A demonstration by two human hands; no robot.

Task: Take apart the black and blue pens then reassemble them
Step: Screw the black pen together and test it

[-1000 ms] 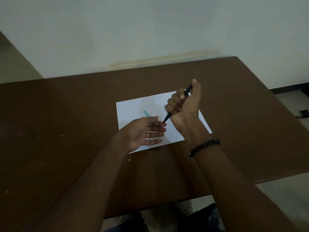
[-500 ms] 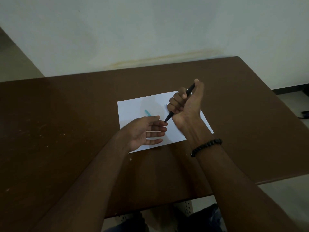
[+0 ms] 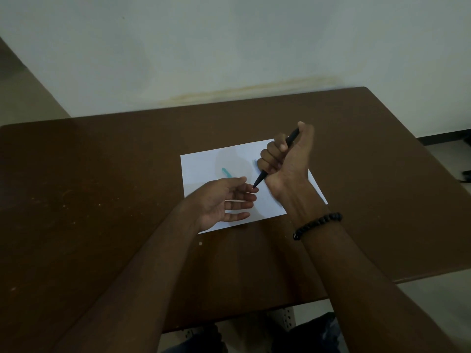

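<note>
My right hand (image 3: 285, 161) is closed in a fist around the black pen (image 3: 260, 180), thumb on its top end, tip pointing down-left. The pen tip sits just at the fingertips of my left hand (image 3: 224, 202), which lies open, palm up, over the white paper sheet (image 3: 201, 164). A blue pen (image 3: 226, 172) lies on the sheet behind my left hand, mostly hidden by the fingers. A faint bluish piece (image 3: 255, 163) shows beside my right knuckles; I cannot tell what it is.
The sheet lies on a dark brown table (image 3: 102, 200) set against a pale wall (image 3: 229, 47). My right wrist wears a black bead bracelet (image 3: 317, 224). The table's front edge runs close to my body, and the floor shows at the right.
Both hands hold nearly the same pose. The black pen's tip has dropped slightly closer to my left fingertips.
</note>
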